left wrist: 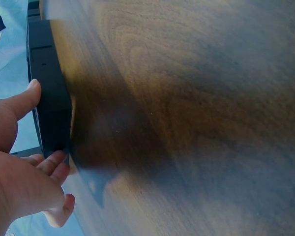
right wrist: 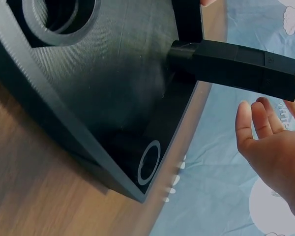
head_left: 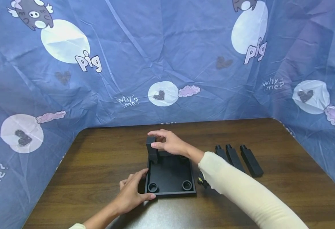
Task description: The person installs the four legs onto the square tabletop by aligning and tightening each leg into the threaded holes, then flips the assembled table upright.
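Observation:
A black tray-like panel [head_left: 170,175] with a raised rim lies on the table, with round threaded sockets [head_left: 187,185] at its corners. One square black leg [head_left: 152,149] stands upright at the far left corner, its narrow end down at the socket there. My right hand [head_left: 171,143] pinches the leg's top between thumb and finger; in the right wrist view the other fingers [right wrist: 260,120] are spread off it. My left hand [head_left: 133,192] grips the panel's near left corner, thumb on the front edge and fingers along the left side. The far right socket is partly hidden by my right wrist.
Several similar black legs [head_left: 251,161] with threaded ends lie on the wooden table [head_left: 104,152] at the right, partly behind my right sleeve. A small black and yellow object [head_left: 202,180] sits beside the panel, half covered by the sleeve. Blue printed cloth [head_left: 133,63] hangs around the table.

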{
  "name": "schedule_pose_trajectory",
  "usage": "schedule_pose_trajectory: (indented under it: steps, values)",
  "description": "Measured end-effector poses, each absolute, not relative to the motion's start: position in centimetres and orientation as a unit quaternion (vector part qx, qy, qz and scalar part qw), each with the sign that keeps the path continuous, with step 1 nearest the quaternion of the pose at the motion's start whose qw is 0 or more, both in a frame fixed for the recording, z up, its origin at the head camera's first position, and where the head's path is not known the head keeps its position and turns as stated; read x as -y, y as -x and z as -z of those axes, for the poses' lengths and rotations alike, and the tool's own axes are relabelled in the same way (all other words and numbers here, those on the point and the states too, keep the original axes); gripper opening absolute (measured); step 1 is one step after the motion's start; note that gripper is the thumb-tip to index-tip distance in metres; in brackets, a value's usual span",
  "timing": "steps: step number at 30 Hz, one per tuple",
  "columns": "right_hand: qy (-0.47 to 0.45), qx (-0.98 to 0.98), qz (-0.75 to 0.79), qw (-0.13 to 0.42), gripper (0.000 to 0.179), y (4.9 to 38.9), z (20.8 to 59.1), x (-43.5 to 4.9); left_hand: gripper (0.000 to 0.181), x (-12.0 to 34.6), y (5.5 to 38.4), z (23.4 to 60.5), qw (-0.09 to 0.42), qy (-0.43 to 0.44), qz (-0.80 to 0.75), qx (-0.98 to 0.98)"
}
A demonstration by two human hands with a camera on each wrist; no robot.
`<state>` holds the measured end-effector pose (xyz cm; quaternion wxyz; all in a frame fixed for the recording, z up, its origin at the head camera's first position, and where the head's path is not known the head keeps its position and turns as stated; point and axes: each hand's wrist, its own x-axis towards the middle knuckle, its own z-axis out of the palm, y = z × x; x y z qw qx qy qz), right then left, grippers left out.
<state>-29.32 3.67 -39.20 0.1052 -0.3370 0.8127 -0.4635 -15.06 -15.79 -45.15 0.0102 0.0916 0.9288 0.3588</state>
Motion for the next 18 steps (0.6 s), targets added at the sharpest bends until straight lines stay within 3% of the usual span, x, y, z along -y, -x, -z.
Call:
schedule_pose_trajectory:
  steps: [18]
  values:
    - [0.325,-0.835,0.436,0.089,0.054,27.8,38.1,-8.5,0.085,15.7,14.9,45.3,-0.006,-0.092,-0.354,-0.931]
